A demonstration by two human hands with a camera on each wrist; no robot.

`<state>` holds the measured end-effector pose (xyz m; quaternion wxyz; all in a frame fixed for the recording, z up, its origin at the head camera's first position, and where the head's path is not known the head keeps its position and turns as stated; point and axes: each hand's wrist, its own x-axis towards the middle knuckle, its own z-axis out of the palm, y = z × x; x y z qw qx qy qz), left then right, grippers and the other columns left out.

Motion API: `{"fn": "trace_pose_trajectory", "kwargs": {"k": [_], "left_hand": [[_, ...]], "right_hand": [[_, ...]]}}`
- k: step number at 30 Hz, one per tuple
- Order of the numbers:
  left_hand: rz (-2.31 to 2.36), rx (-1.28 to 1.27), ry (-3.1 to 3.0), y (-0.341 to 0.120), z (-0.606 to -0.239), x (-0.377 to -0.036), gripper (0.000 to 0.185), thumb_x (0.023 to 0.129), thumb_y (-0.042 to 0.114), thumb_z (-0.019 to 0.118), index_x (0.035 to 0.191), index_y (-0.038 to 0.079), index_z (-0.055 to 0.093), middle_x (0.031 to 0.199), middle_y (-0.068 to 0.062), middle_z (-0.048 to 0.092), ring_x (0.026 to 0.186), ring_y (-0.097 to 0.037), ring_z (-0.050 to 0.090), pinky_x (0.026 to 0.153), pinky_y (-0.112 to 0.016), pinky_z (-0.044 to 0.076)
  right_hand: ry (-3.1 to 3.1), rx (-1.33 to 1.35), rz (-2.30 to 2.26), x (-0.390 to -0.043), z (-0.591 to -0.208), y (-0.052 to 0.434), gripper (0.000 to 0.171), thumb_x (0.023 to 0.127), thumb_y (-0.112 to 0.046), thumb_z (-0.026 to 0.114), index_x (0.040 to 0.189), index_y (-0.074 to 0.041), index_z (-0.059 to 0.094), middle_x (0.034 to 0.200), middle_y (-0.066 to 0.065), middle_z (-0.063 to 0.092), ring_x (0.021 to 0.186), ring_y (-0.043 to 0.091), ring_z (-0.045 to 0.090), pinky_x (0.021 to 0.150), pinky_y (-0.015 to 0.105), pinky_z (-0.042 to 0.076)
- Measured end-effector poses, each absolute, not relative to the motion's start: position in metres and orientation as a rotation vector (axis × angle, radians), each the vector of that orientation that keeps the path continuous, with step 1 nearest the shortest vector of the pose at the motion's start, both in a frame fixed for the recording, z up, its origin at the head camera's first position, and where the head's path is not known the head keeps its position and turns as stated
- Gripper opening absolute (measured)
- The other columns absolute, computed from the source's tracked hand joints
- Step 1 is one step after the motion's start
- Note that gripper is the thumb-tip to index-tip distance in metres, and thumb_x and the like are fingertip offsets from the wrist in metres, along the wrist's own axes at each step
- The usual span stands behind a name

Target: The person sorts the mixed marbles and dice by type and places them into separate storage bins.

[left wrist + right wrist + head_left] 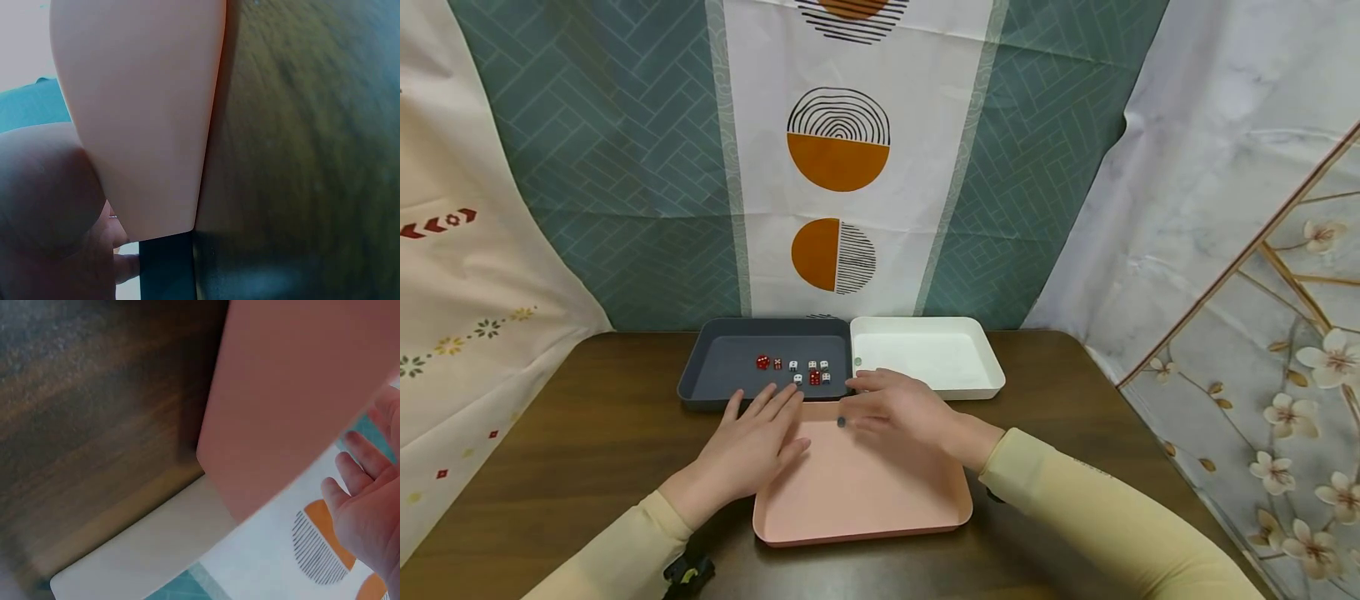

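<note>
On the tabletop, the near tray lies under the right hand, its left rim under the left hand. Beyond the left hand, the far-left tray holds dice; beyond the right, the far-right tray adjoins it. A disc sits just beside the right fingertips.

Left hand over the pink tray's far-left corner, fingers spread wide | right hand above its far side, fingers loose

Indoor nook: patterned drapes, wooden table
</note>
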<state>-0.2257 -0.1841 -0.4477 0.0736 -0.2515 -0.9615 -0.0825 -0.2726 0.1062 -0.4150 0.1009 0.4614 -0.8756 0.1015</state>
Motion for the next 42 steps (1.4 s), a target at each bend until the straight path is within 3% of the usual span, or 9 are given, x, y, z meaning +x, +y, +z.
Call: {"fn": "trace_pose_trajectory", "kwargs": {"k": [11,19,32,42], "left_hand": [[-0.262,-0.759,-2.878,-0.184,-0.447,-0.224,0.071,0.108,0.046,0.070,0.163,0.005,0.053,0.170,-0.017,0.047,0.158,-0.046,0.040,0.123,-0.080,0.022],[-0.249,-0.759,-2.866,-0.185,-0.448,-0.225,0.071,0.109,0.047,0.069,0.163,0.004,0.053,0.170,-0.017,0.047,0.158,-0.046,0.041,0.123,-0.080,0.022],[-0.245,-0.763,-2.870,-0.184,-0.449,-0.226,0.071,0.109,0.047,0.069,0.164,0.004,0.052,0.170,-0.017,0.047,0.158,-0.046,0.041,0.123,-0.080,0.023],[-0.247,-0.764,-2.871,-0.183,-0.449,-0.226,0.072,0.109,0.048,0.069,0.164,0.004,0.052,0.170,-0.017,0.047,0.158,-0.046,0.041,0.123,-0.079,0.023]], "right_hand": [[-2.704,1.342,0.108,-0.274,-0.424,0.101,0.043,0.108,-0.033,0.076,0.150,-0.026,0.072,0.163,0.010,0.058,0.154,0.030,0.050,0.129,0.040,0.035],[-2.720,1.353,0.061,-0.275,-0.429,0.095,0.045,0.106,-0.034,0.078,0.150,-0.024,0.071,0.165,0.009,0.055,0.157,0.027,0.047,0.130,0.038,0.033],[-2.705,1.346,0.047,-0.278,-0.434,0.090,0.040,0.105,-0.031,0.080,0.143,-0.019,0.076,0.162,0.009,0.058,0.156,0.027,0.048,0.129,0.037,0.034],[-2.709,1.328,0.075,-0.283,-0.436,0.089,0.024,0.103,-0.025,0.083,0.125,-0.017,0.080,0.161,0.008,0.059,0.156,0.027,0.047,0.128,0.038,0.036]]}}
